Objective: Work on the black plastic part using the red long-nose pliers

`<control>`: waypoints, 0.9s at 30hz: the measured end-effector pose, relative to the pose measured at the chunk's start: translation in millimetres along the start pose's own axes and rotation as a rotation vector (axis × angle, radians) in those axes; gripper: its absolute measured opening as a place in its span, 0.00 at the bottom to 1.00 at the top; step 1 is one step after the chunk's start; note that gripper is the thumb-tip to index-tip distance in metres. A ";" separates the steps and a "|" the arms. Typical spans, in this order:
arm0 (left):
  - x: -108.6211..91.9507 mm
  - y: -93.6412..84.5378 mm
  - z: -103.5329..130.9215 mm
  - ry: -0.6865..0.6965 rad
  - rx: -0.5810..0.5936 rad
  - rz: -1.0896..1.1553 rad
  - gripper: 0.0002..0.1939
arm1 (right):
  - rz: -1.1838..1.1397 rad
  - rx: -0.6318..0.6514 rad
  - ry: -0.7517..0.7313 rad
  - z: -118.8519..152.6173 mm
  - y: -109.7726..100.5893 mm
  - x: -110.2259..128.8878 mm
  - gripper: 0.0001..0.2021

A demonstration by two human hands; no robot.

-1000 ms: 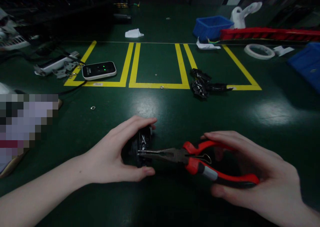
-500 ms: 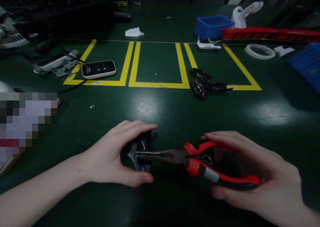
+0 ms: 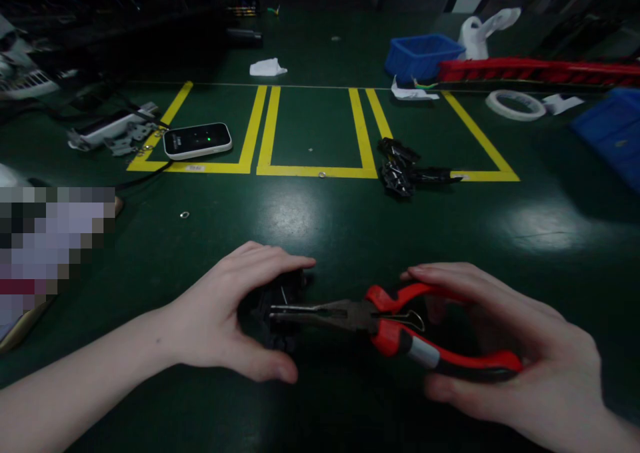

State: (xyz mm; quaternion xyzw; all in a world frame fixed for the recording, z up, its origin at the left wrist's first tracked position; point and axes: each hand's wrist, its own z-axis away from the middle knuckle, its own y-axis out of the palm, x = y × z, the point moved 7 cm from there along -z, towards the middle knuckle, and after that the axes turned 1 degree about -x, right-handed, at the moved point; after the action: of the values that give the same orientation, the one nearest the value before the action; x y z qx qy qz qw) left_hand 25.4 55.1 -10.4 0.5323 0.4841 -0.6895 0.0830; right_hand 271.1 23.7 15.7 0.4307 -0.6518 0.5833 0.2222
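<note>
My left hand (image 3: pixel 233 316) curls around a small black plastic part (image 3: pixel 285 340), fingers on its far side and thumb low on its near side. The part is dark and partly hidden by the hand and the tool. In my right hand (image 3: pixel 525 353) is a pair of needle-nose pliers (image 3: pixel 345 314) with red and black handles, a grey patch and a wire spring between them. The long jaws point left and lie over the black part, their tips slightly apart. Whether they grip anything there I cannot tell.
Behind the hands lie black plastic parts (image 3: pixel 397 170), a small metal ring (image 3: pixel 185 214) and a black device (image 3: pixel 197 140) with a green light. Yellow tape (image 3: pixel 315 172) marks the green table. Farther off are a blue bin (image 3: pixel 423 56), a tape roll (image 3: pixel 515 105) and a red strip (image 3: pixel 540 71).
The black part has tilted and now looks darker, its grey edge no longer showing. My left thumb has moved slightly down and left. The pliers have hardly moved.
</note>
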 end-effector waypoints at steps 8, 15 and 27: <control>-3.2 -3.1 0.9 0.027 -0.065 0.017 0.42 | -0.079 0.001 0.090 -0.8 1.8 -4.6 0.27; -3.3 -4.1 0.5 0.040 -0.074 -0.001 0.43 | -0.088 0.012 0.129 -1.6 1.9 -6.4 0.28; -4.2 -1.6 -3.3 0.010 0.004 -0.004 0.41 | -0.010 -0.008 0.011 -1.5 -0.6 -0.3 0.29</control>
State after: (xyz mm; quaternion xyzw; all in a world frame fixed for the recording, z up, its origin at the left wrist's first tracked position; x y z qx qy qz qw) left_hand 28.3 56.7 -5.9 0.5352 0.4841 -0.6879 0.0780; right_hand 271.5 25.3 16.1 0.4300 -0.6507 0.5820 0.2303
